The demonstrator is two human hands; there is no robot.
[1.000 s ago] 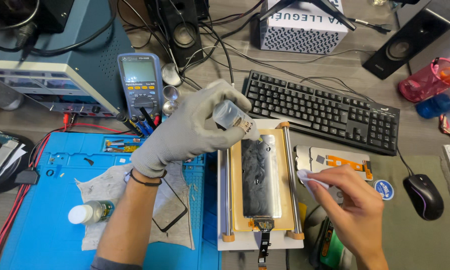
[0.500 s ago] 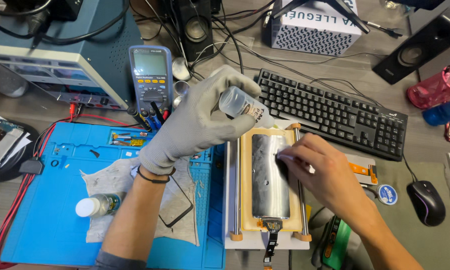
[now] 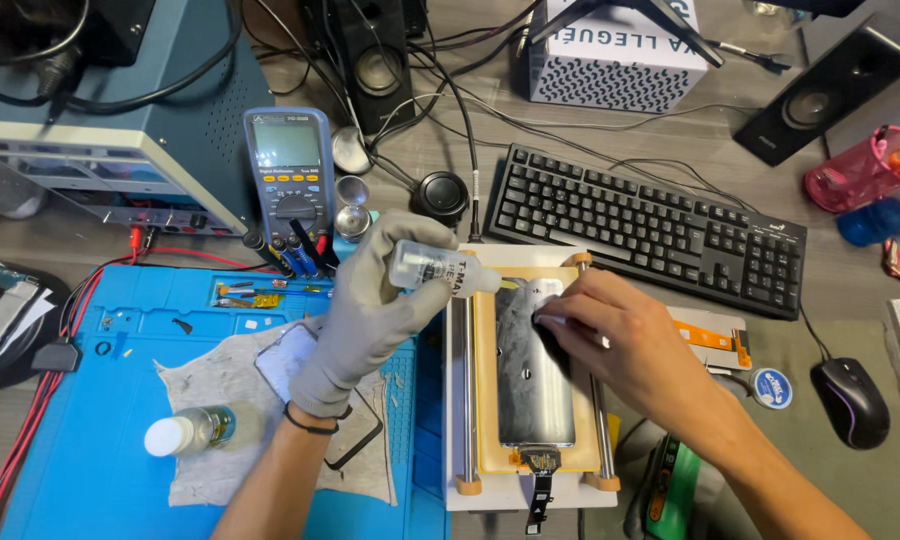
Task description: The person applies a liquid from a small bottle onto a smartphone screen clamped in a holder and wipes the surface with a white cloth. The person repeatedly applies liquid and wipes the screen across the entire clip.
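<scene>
The gloved left hand [image 3: 370, 310] is gripping a small bottle [image 3: 442, 270] tilted over the phone panel [image 3: 532, 365] (lying clamped in the jig [image 3: 467, 400]); the bare right hand [image 3: 620, 345] is pinching a wipe [image 3: 550, 318], rubbing its upper end, lower part seemingly unwiped.

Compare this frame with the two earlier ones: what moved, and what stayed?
The right hand came from beside the jig onto the top of the phone panel, wipe under its fingers. The gloved left hand kept its grip on the small bottle, tipped over the panel.
</scene>
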